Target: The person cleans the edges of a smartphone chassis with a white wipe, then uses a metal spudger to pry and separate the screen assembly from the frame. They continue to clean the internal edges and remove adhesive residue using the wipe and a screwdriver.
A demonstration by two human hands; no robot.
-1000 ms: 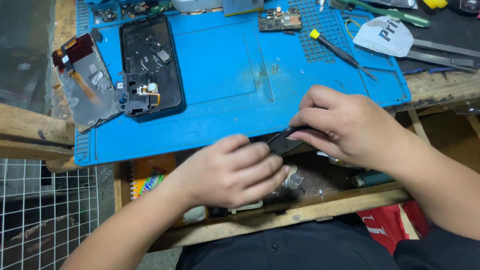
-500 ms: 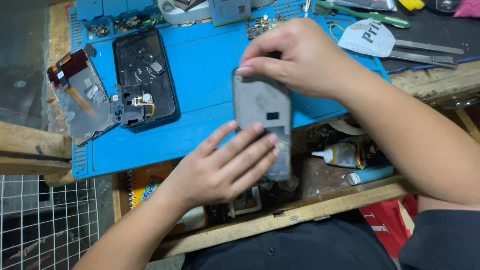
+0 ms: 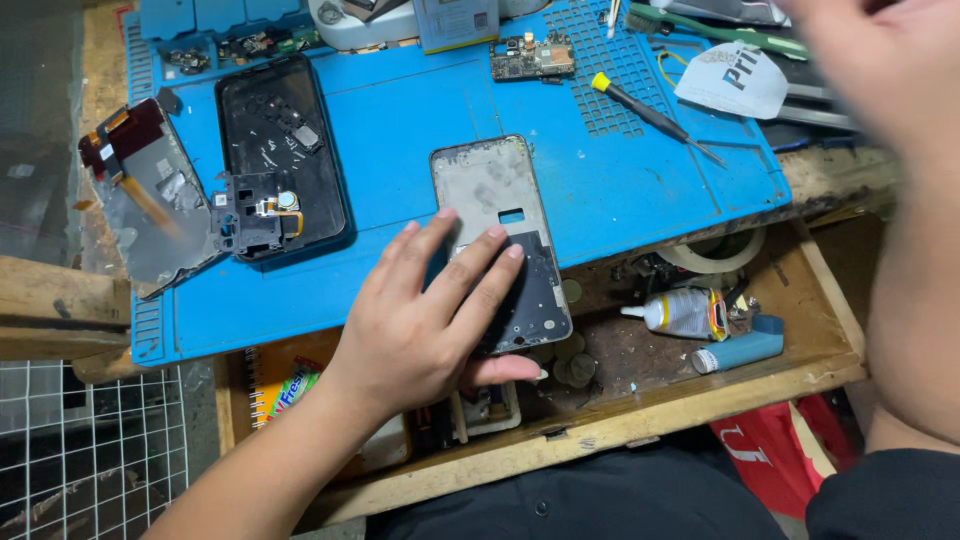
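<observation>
A grey phone frame (image 3: 490,190) lies lengthwise on the blue work mat (image 3: 400,120), its dark lower end hanging over the mat's front edge above an open drawer. My left hand (image 3: 420,320) rests on that lower end, fingers spread on top and thumb under the edge. My right hand (image 3: 865,70) is raised at the upper right, close to the camera and blurred; its forearm runs down the right side. I cannot see whether it holds anything.
On the mat's left lie a black phone shell (image 3: 275,130), a small black module (image 3: 250,210) and a display part (image 3: 140,200). A circuit board (image 3: 530,58) and yellow-tipped screwdriver (image 3: 650,110) lie at the back. The wooden drawer (image 3: 640,415) holds a glue bottle (image 3: 685,312), blue tube (image 3: 740,350) and tape roll (image 3: 725,255).
The phone frame came out of the drawer and has been laid on the mat. My right hand let go of it and lifted to the upper right. My left hand stays on it.
</observation>
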